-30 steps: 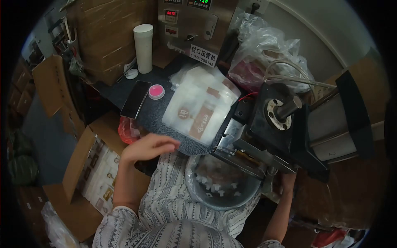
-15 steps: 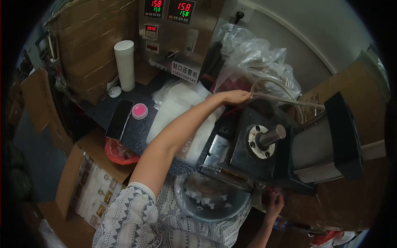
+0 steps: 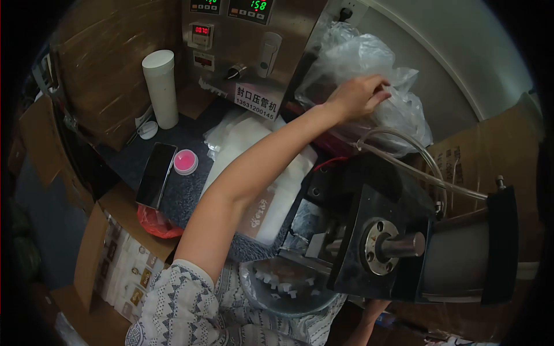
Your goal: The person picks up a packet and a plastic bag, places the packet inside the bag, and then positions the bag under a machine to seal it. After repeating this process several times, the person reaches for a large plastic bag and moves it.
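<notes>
My left hand (image 3: 359, 98) reaches over a crumpled clear plastic bag (image 3: 398, 115) behind the machine. Its fingers are bent and apart, and no object shows in them. The black press head (image 3: 346, 259) of the sealing machine, with a steel shaft (image 3: 404, 245), stands at right. Below it, my right hand (image 3: 378, 305) is mostly hidden behind the machine, so its fingers do not show. A basin (image 3: 288, 311) holding small white scraps rests on the lap, partly under the press. White plastic packaging (image 3: 262, 202) lies under my left forearm.
A steel control box (image 3: 254, 52) with lit displays stands at the back. On the dark towel (image 3: 179, 202) are a phone (image 3: 156, 176) and a jar of pink stuff (image 3: 186, 162). A white bottle (image 3: 160, 89) stands behind. Clear hoses (image 3: 404, 167) run to the cylinder (image 3: 456, 254).
My left hand has left the hose area and moved up over the plastic bag. The press head now appears lower, covering part of the basin. My right hand has slipped mostly out of sight.
</notes>
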Demonstrator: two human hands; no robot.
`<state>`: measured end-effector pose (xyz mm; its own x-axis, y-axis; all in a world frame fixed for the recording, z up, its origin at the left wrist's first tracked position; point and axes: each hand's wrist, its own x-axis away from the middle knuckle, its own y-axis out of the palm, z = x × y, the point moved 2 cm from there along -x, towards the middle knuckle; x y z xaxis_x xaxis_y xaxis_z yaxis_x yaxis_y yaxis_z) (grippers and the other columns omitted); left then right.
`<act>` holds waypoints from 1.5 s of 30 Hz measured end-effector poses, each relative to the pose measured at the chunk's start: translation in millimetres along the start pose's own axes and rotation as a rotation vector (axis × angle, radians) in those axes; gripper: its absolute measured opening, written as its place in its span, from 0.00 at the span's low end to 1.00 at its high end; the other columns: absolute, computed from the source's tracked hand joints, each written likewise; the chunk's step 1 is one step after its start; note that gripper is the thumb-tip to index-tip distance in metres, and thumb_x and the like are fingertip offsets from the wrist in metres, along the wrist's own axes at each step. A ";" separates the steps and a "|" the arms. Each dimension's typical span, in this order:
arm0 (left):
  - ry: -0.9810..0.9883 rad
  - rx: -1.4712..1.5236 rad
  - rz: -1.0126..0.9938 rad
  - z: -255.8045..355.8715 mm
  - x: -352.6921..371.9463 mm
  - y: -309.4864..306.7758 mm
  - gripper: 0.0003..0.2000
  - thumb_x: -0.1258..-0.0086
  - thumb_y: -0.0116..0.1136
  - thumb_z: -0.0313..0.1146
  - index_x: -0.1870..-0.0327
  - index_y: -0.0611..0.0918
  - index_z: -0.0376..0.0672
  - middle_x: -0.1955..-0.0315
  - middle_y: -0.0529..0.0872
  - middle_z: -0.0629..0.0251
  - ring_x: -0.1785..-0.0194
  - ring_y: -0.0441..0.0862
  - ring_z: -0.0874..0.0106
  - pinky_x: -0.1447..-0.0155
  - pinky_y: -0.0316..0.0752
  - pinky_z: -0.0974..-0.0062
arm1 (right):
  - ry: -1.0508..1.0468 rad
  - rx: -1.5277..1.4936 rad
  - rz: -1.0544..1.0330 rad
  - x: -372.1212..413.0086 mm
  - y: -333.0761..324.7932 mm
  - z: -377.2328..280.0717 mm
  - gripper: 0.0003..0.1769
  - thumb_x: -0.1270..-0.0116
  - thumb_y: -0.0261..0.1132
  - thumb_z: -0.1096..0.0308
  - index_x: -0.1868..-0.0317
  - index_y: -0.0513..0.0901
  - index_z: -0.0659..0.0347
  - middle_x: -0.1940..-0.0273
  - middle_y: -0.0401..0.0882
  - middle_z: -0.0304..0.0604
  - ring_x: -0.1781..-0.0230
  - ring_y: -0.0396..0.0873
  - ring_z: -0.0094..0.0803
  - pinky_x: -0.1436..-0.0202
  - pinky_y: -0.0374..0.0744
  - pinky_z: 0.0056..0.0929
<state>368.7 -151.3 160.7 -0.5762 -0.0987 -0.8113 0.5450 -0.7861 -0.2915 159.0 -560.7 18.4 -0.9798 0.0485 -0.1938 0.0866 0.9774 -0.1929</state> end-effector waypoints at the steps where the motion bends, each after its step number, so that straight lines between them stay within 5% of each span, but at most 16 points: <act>1: 0.042 -0.004 0.109 1.7 -7.5 -3.2 0.22 0.35 0.60 0.52 0.52 0.80 0.42 0.52 0.83 0.53 0.51 0.82 0.56 0.42 0.71 0.57 | -0.094 -0.062 -0.060 -0.8 3.9 -3.8 0.21 0.33 0.62 0.68 0.42 0.76 0.70 0.45 0.78 0.47 0.46 0.76 0.35 0.43 0.74 0.32; 5: 0.424 -0.590 0.282 -9.4 -29.0 9.1 0.31 0.35 0.56 0.59 0.39 0.74 0.46 0.46 0.80 0.56 0.51 0.82 0.59 0.34 0.60 0.49 | -0.104 -0.046 -0.078 -5.6 4.5 -0.4 0.22 0.33 0.62 0.68 0.41 0.75 0.70 0.44 0.77 0.47 0.45 0.75 0.35 0.42 0.74 0.32; 7: -0.062 -0.748 -0.368 -21.2 -41.2 17.8 0.26 0.37 0.58 0.57 0.46 0.82 0.46 0.51 0.84 0.55 0.47 0.81 0.61 0.30 0.46 0.40 | -0.116 -0.044 -0.087 -9.0 1.4 5.2 0.22 0.33 0.62 0.68 0.41 0.75 0.70 0.43 0.76 0.48 0.44 0.74 0.35 0.41 0.73 0.33; 8: -0.059 -0.745 -0.368 -21.8 -46.2 15.8 0.26 0.37 0.58 0.57 0.46 0.82 0.46 0.51 0.84 0.55 0.47 0.81 0.61 0.30 0.46 0.40 | -0.120 -0.046 -0.091 -9.6 -0.6 9.2 0.22 0.33 0.62 0.68 0.41 0.75 0.70 0.43 0.76 0.48 0.44 0.74 0.36 0.41 0.73 0.33; 11: -0.202 -0.376 -0.335 -29.8 -63.1 9.4 0.20 0.34 0.57 0.51 0.52 0.85 0.45 0.55 0.85 0.54 0.47 0.81 0.58 0.30 0.53 0.45 | -0.128 -0.063 -0.108 -8.8 -4.8 23.1 0.23 0.33 0.62 0.68 0.40 0.75 0.70 0.42 0.75 0.48 0.43 0.74 0.36 0.40 0.72 0.33; 13: -0.381 -0.067 -0.007 -21.3 -74.1 -0.3 0.16 0.33 0.53 0.44 0.57 0.86 0.42 0.60 0.87 0.53 0.48 0.81 0.55 0.32 0.60 0.54 | -0.134 -0.075 -0.123 -6.7 -8.3 29.6 0.23 0.33 0.61 0.68 0.40 0.74 0.71 0.41 0.74 0.48 0.42 0.73 0.36 0.39 0.72 0.34; 16: -0.296 0.332 0.136 14.0 -87.0 -24.7 0.17 0.34 0.53 0.41 0.54 0.85 0.39 0.55 0.85 0.49 0.46 0.79 0.52 0.38 0.68 0.61 | -0.152 -0.096 -0.129 -2.5 -12.2 33.4 0.24 0.33 0.61 0.68 0.39 0.74 0.71 0.40 0.73 0.49 0.41 0.72 0.36 0.38 0.71 0.34; 20: -0.450 0.451 -0.168 53.1 -80.8 -40.5 0.17 0.34 0.52 0.40 0.52 0.83 0.39 0.50 0.82 0.47 0.46 0.78 0.50 0.43 0.70 0.61 | -0.086 0.196 -0.034 4.1 -0.8 0.0 0.23 0.33 0.61 0.68 0.40 0.74 0.72 0.42 0.76 0.49 0.43 0.74 0.37 0.39 0.71 0.34; 24: -0.303 -0.733 -0.854 18.5 -66.1 -1.7 0.17 0.38 0.50 0.34 0.50 0.83 0.42 0.43 0.78 0.50 0.41 0.75 0.50 0.40 0.71 0.61 | -0.043 0.408 0.060 5.1 6.1 -12.4 0.22 0.33 0.60 0.69 0.42 0.75 0.73 0.44 0.78 0.50 0.46 0.75 0.37 0.40 0.72 0.34; 31: 0.126 -0.467 -0.430 -4.9 -74.9 30.3 0.19 0.36 0.50 0.37 0.46 0.81 0.40 0.55 0.83 0.49 0.48 0.80 0.53 0.43 0.74 0.61 | -0.079 0.338 0.092 3.1 4.0 -11.3 0.19 0.32 0.59 0.68 0.46 0.77 0.74 0.49 0.81 0.52 0.50 0.77 0.37 0.43 0.72 0.34; 33: -0.568 0.076 -0.558 -16.1 -73.5 37.1 0.23 0.33 0.51 0.47 0.45 0.80 0.39 0.54 0.83 0.50 0.48 0.80 0.53 0.44 0.74 0.59 | -0.063 0.318 0.051 5.4 2.1 -12.3 0.19 0.32 0.59 0.67 0.47 0.77 0.74 0.50 0.81 0.51 0.51 0.77 0.37 0.43 0.72 0.34; 34: -0.566 0.079 -0.559 -14.3 -70.4 39.6 0.23 0.33 0.51 0.47 0.45 0.80 0.39 0.54 0.83 0.50 0.48 0.80 0.53 0.44 0.74 0.59 | -0.052 0.300 0.009 6.2 0.1 -12.6 0.19 0.32 0.60 0.67 0.48 0.77 0.73 0.50 0.81 0.50 0.52 0.77 0.36 0.44 0.73 0.34; 37: -0.410 -0.478 -0.520 -10.8 -67.8 41.6 0.29 0.31 0.48 0.56 0.41 0.78 0.40 0.50 0.82 0.49 0.45 0.79 0.54 0.41 0.72 0.60 | -0.301 0.504 -0.044 30.6 -131.4 274.0 0.29 0.28 0.55 0.49 0.39 0.71 0.66 0.40 0.70 0.49 0.40 0.69 0.39 0.36 0.69 0.40; 40: -0.376 -0.613 -0.590 -18.0 -74.4 41.7 0.31 0.32 0.48 0.57 0.38 0.76 0.41 0.45 0.80 0.49 0.41 0.78 0.55 0.37 0.70 0.61 | -0.063 0.255 0.072 7.1 -16.4 33.9 0.18 0.32 0.61 0.66 0.49 0.78 0.73 0.51 0.81 0.48 0.53 0.77 0.35 0.46 0.74 0.34; 43: -0.621 -0.212 -0.671 -50.8 -87.2 45.6 0.30 0.30 0.47 0.56 0.36 0.74 0.42 0.40 0.77 0.51 0.37 0.74 0.56 0.34 0.66 0.62 | 0.022 0.243 0.139 9.4 -16.8 38.4 0.17 0.31 0.61 0.65 0.51 0.79 0.74 0.54 0.82 0.48 0.53 0.77 0.34 0.47 0.74 0.34; 45: -0.081 -0.010 -0.192 -73.9 -92.5 55.3 0.28 0.28 0.45 0.55 0.35 0.73 0.43 0.42 0.79 0.56 0.40 0.76 0.60 0.38 0.68 0.63 | -0.039 0.256 0.165 5.1 -4.3 17.3 0.17 0.31 0.60 0.65 0.52 0.79 0.74 0.55 0.82 0.48 0.54 0.77 0.33 0.48 0.74 0.33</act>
<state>497.2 -140.5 182.2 -0.7170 0.0029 -0.6971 0.4266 -0.7891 -0.4420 156.8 -568.2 1.5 -0.9415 0.1893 -0.2788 0.2913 0.8733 -0.3906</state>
